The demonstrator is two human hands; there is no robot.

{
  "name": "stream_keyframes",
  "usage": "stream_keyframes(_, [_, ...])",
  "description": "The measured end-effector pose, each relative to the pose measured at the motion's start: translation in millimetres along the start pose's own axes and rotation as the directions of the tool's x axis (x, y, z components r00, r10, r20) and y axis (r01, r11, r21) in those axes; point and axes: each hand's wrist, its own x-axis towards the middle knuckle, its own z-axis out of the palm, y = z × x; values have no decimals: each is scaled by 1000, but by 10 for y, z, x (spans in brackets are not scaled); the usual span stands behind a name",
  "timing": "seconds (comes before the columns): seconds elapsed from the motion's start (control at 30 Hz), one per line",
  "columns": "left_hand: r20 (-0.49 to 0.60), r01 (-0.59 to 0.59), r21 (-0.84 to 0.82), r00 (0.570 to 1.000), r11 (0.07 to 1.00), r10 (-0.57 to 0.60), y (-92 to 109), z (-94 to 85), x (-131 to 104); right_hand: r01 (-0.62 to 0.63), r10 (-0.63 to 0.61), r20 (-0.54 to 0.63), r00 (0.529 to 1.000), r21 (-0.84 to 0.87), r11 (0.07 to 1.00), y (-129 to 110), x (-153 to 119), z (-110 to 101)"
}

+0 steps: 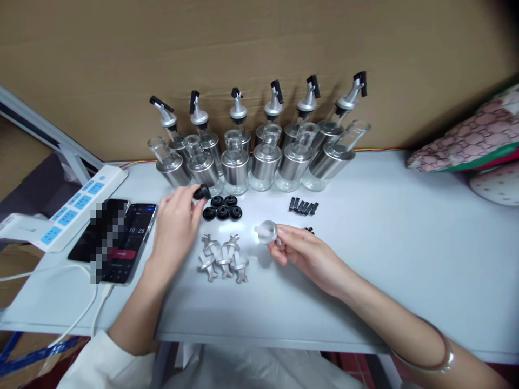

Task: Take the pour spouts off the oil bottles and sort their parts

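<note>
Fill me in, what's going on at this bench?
A person is handling pourer parts with bare hands. The left hand holds a black stopper beside five matching stoppers; the right hand holds a metal spout with a pale stem. The two parts are apart. Five loose spouts and a row of small black levers lie on the table. Behind, six open bottles stand in front of six with pourers fitted.

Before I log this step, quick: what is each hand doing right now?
Left hand: closed on a black stopper.
Right hand: closed on a silver spout piece.
</note>
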Motion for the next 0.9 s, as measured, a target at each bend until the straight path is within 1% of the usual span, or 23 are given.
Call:
stream_keyframes(0.03, [64, 41, 59, 997, 997, -45, -26, -9, 3, -5, 5, -14, 1000, -9, 1000, 6, 6, -3])
stream_keyframes(0.1, [149, 88, 160, 983, 983, -112, -56, -9, -6, -6, 5, -33, 999, -28, 1000, 9, 9, -10])
stream_keyframes(0.2, [195, 120, 259, 965, 958, -174, -79, 54, -30, 6, -8, -49, 999, -48, 999, -8, -2, -19])
stream_keyframes(0.27, [233, 129, 276, 952, 952, -197, -103, 124, -33, 9, -12, -46, 999, -61, 998, -19, -12, -20])
stream_keyframes(0.37, [267, 174, 207, 937, 963, -227, -155, 225, -18, 12, -16, -44, 999, -83, 996, -16, -21, -17])
stream_keyframes(0.47, [268, 191, 115, 939, 975, -215, -194, 280, -6, 23, -28, -41, 999, -118, 993, -4, -20, -15])
stream_keyframes(0.57, [248, 180, 53, 951, 982, -188, -195, 279, -16, 41, -49, -39, 998, -184, 982, 0, -21, -15])
stream_keyframes(0.63, [249, 166, 22, 954, 986, -166, -167, 249, -30, 43, -54, -34, 998, -279, 959, 8, -28, -12])
stream_keyframes(0.7, [290, 144, 19, 946, 989, -143, -117, 202, -41, 33, -54, -36, 998, -435, 900, 31, -40, -5])
stream_keyframes(0.8, [355, 157, 56, 920, 986, -166, -35, 130, -50, 17, -62, -43, 997, -675, 737, 96, -57, 7])
stream_keyframes(0.87, [332, 198, 34, 922, 980, -198, -5, 95, -58, 8, -56, -35, 998, -772, 636, 137, -60, 11])
stream_keyframes(0.9, [309, 200, -15, 933, 980, -185, -3, 82, -66, -3, -43, -36, 998, -800, 600, 149, -59, 13])
